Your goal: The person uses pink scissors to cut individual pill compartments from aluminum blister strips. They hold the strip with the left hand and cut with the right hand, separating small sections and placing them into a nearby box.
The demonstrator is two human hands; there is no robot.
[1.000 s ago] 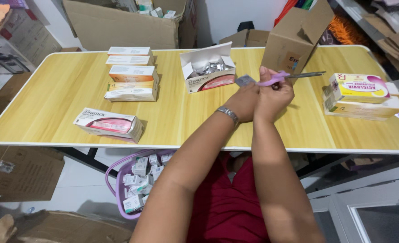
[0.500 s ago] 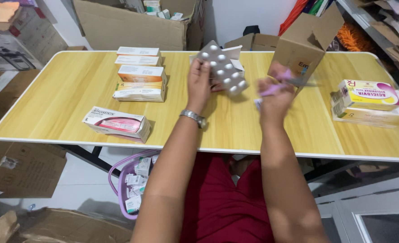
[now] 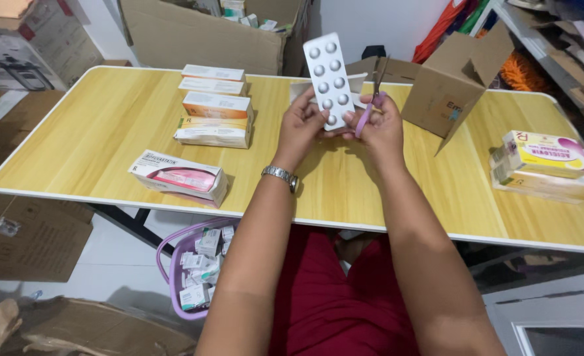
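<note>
My left hand (image 3: 303, 125) holds a silver blister strip of round tablets (image 3: 330, 71) upright by its lower end, above the yellow table (image 3: 94, 125). My right hand (image 3: 379, 128) grips purple-handled scissors (image 3: 371, 99), blades pointing up beside the strip's right edge. The two hands touch just below the strip. A metal watch (image 3: 280, 176) is on my left wrist. An open white carton is mostly hidden behind the strip.
Stacked medicine boxes (image 3: 214, 109) lie far left, a pink-and-white box (image 3: 178, 177) near the front edge, yellow-pink boxes (image 3: 543, 165) at right. An open cardboard box (image 3: 455, 82) stands behind my right hand. A purple basket of small packs (image 3: 196, 267) sits under the table.
My left hand brought a full blister strip up from the carton and turned it upright. My right hand swung the scissors from pointing right to pointing up, next to the strip.
</note>
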